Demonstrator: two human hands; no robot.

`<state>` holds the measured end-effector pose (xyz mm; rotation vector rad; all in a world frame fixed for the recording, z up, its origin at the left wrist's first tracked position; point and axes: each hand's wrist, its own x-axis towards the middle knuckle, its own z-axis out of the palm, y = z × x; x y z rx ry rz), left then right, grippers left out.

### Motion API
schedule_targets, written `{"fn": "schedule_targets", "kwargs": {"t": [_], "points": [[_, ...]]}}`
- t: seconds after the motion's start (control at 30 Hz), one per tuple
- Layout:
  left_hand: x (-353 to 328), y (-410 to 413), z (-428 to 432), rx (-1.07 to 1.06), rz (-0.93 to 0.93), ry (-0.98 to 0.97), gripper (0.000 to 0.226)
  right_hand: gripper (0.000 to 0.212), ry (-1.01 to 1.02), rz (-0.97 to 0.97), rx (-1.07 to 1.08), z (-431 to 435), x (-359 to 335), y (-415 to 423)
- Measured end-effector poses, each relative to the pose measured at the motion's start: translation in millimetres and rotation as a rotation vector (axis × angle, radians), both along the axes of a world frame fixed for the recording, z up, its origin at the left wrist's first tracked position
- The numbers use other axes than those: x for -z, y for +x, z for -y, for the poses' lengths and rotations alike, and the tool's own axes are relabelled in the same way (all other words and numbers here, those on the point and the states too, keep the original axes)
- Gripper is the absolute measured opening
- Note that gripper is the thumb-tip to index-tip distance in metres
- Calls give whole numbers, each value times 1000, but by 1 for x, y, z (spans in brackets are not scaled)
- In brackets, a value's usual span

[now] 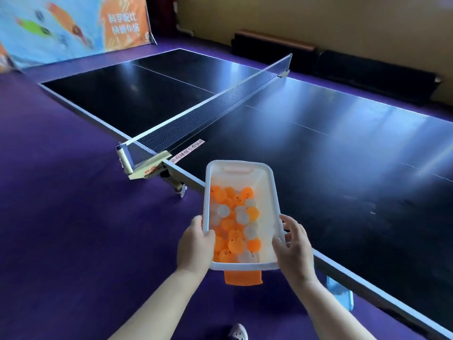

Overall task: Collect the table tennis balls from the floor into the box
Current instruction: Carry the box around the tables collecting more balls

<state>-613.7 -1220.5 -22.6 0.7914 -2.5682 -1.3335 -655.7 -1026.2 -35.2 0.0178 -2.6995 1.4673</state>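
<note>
A purple floor (61,229) surrounds a dark table tennis table (318,155) with its net (210,111) stretched across. The left hand (195,244) and right hand (293,249) each clench a long side of a white plastic box (274,192), thumbs hooked over the rim, fingers underneath. Between the thumbs, orange and white table tennis balls (236,224) fill the box bottom. Beyond the fingertips, the box's far end overhangs the table edge. An orange tab (242,277) hangs below the near end, and a shoe (237,332) shows farther back.

Blurred print on label (188,151) (banner (73,28) too)
</note>
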Motion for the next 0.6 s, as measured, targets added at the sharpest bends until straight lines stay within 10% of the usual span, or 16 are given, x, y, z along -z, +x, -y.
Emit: {"fn": "schedule_targets", "kwargs": {"t": [0.6], "points": [[27, 199, -51, -141, 125, 24, 29, 47, 259, 320, -264, -44, 4, 159]]}}
